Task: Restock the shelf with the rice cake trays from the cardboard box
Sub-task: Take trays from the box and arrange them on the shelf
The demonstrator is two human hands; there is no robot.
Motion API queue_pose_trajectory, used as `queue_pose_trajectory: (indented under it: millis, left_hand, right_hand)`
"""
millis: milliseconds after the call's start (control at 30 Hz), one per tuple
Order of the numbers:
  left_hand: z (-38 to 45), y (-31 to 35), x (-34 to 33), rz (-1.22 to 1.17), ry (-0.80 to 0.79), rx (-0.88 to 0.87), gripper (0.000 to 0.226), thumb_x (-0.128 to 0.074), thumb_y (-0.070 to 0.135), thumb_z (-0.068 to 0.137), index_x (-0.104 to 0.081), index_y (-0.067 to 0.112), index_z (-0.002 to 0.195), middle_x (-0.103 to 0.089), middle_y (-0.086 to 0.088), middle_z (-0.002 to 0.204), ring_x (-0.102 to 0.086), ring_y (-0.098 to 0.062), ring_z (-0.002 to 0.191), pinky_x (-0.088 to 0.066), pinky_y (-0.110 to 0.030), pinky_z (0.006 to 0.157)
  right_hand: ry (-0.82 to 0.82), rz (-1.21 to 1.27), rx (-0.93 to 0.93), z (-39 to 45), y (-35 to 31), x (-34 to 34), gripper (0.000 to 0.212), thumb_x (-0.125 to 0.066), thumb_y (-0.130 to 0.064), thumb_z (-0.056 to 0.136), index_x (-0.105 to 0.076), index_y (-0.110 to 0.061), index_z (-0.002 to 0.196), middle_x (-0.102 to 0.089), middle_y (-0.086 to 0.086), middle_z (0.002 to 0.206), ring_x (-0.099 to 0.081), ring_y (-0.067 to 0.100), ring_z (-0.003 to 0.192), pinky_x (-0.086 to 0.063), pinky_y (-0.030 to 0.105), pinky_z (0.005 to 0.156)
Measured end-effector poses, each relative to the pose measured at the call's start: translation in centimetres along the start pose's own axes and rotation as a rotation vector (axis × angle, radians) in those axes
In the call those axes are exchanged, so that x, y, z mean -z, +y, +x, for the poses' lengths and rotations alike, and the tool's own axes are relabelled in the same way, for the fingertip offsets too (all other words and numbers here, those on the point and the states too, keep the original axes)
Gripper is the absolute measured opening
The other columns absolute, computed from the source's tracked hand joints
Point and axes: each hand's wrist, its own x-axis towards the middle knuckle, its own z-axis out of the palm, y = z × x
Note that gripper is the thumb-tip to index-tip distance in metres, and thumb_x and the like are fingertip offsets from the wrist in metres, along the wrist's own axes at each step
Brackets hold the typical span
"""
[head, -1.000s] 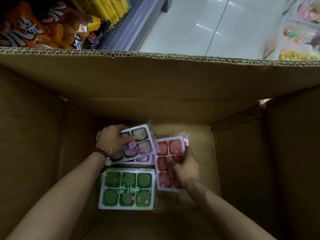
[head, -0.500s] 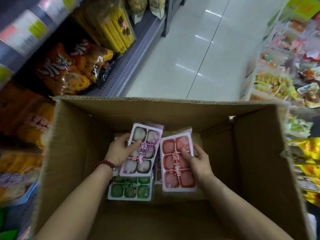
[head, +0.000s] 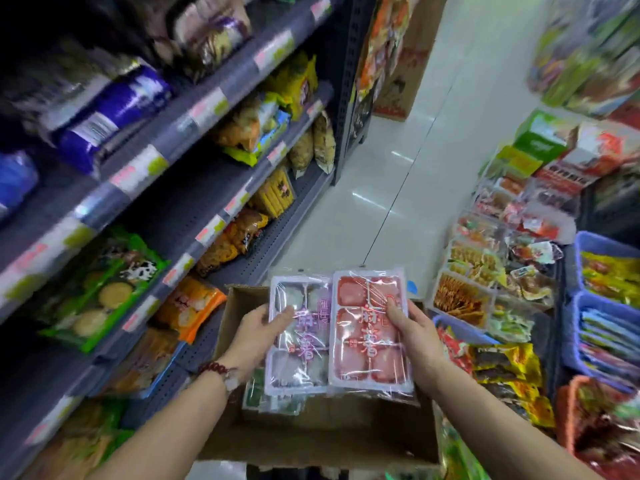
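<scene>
- Purple tray (head: 299, 336): film-wrapped, six pale cakes, your left hand (head: 258, 336) gripping it above the cardboard box (head: 322, 441).
- Red tray (head: 369, 332): six red cakes, your right hand (head: 415, 336) clamped on it.
- Green tray (head: 263, 396): in the box, mostly hidden.

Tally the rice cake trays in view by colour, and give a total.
Purple rice cake tray, held in the left hand: 1
Red rice cake tray, held in the right hand: 1
Green rice cake tray, partly hidden in the cardboard box: 1
Total: 3
</scene>
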Motion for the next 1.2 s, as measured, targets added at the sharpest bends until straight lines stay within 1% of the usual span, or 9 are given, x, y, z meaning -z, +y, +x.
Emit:
queue_pose_trajectory:
  millis: [133,233,400,600,700,800,933,1100,1200]
  left_hand:
    - [-5.5,8.4,0.8,-0.043,0.139,-0.091,0.033,-0.063,0.038,0.085,-0.066,0.005,0.088,-0.072,0.0,0.07,-0.066,-0.02,0.074,-0.049,-0.01,0.07]
    - [-9.1,14.7,1.6,-0.129,0.195,-0.166,0.015,-0.062,0.024,0.089,-0.063,0.015,0.076,-0.066,0.013,0.055,-0.064,-0.003,0.06,-0.044,-0.006,0.049]
    - [-14.3,25.1,4.0,-0.26,0.243,-0.276,0.033,-0.071,0.036,0.08,-0.071,0.01,0.1,-0.076,-0.009,0.091,-0.071,-0.026,0.085,-0.056,-0.041,0.088]
    - [-20.3,34.1,7.7,-0.362,0.272,-0.4,0.035,-0.074,0.036,0.077,-0.07,0.013,0.103,-0.076,-0.012,0.099,-0.07,-0.035,0.096,-0.05,-0.053,0.094]
    - [-23.4,36.5,9.6,-0.409,0.251,-0.446,0.033,-0.075,0.032,0.076,-0.072,0.006,0.097,-0.077,-0.015,0.087,-0.073,-0.034,0.084,-0.055,-0.051,0.087]
    - [-26.4,38.1,11.6,-0.428,0.309,-0.49,0.023,-0.069,0.021,0.083,-0.068,-0.003,0.086,-0.07,-0.001,0.051,-0.068,-0.011,0.049,-0.055,-0.021,0.052]
    - [-29.9,39.5,14.4,-0.454,0.386,-0.517,0.032,-0.075,0.03,0.075,-0.073,0.001,0.088,-0.074,-0.01,0.067,-0.07,-0.027,0.067,-0.057,-0.047,0.081]
    - [-33.8,41.5,17.4,-0.491,0.473,-0.596,0.019,-0.063,0.017,0.084,-0.065,0.004,0.07,-0.062,0.0,0.042,-0.057,-0.009,0.033,-0.044,-0.013,0.036]
    - [-36.6,42.2,18.9,-0.503,0.563,-0.642,0.018,-0.06,0.016,0.085,-0.062,0.007,0.069,-0.058,-0.002,0.046,-0.052,-0.008,0.033,-0.043,-0.014,0.037]
  right_hand:
    - [-0.061,0.005,0.025,-5.3,-8.4,-2.6,0.021,-0.058,-0.018,0.09,-0.062,-0.006,0.107,-0.07,0.02,0.091,-0.069,0.03,0.069,-0.057,0.049,0.072]
    - [-0.104,0.001,0.066,-8.5,-14.4,-4.8,0.019,-0.059,-0.02,0.09,-0.062,-0.006,0.103,-0.072,0.019,0.087,-0.069,0.03,0.068,-0.059,0.046,0.069]
    - [-0.141,-0.039,0.224,-13.9,-24.2,-9.1,0.019,-0.056,-0.019,0.092,-0.06,-0.001,0.098,-0.074,0.012,0.073,-0.069,0.029,0.068,-0.056,0.05,0.075]
    - [-0.217,-0.06,0.353,-20.1,-32.7,-14.0,0.034,-0.059,-0.015,0.086,-0.061,0.006,0.112,-0.066,0.028,0.103,-0.064,0.037,0.086,-0.044,0.064,0.095]
    - [-0.257,-0.072,0.378,-22.9,-34.7,-16.2,0.05,-0.06,-0.017,0.068,-0.059,0.005,0.113,-0.059,0.035,0.118,-0.061,0.047,0.1,-0.039,0.069,0.096]
    - [-0.3,-0.102,0.396,-25.5,-36.1,-18.4,0.046,-0.056,-0.015,0.072,-0.058,0.003,0.114,-0.058,0.035,0.12,-0.06,0.05,0.104,-0.042,0.067,0.095]
    - [-0.437,-0.125,0.469,-28.2,-38.1,-21.1,0.02,-0.044,-0.005,0.088,-0.057,-0.007,0.104,-0.063,0.029,0.102,-0.063,0.038,0.084,-0.048,0.058,0.088]
    - [-0.611,-0.126,0.484,-30.8,-40.6,-24.9,0.024,-0.043,-0.002,0.092,-0.054,-0.006,0.113,-0.066,0.02,0.091,-0.065,0.031,0.074,-0.054,0.047,0.077]
    - [-0.722,-0.169,0.475,-31.7,-42.1,-27.8,0.027,-0.044,-0.001,0.091,-0.053,-0.005,0.116,-0.067,0.02,0.092,-0.066,0.029,0.07,-0.055,0.045,0.075]
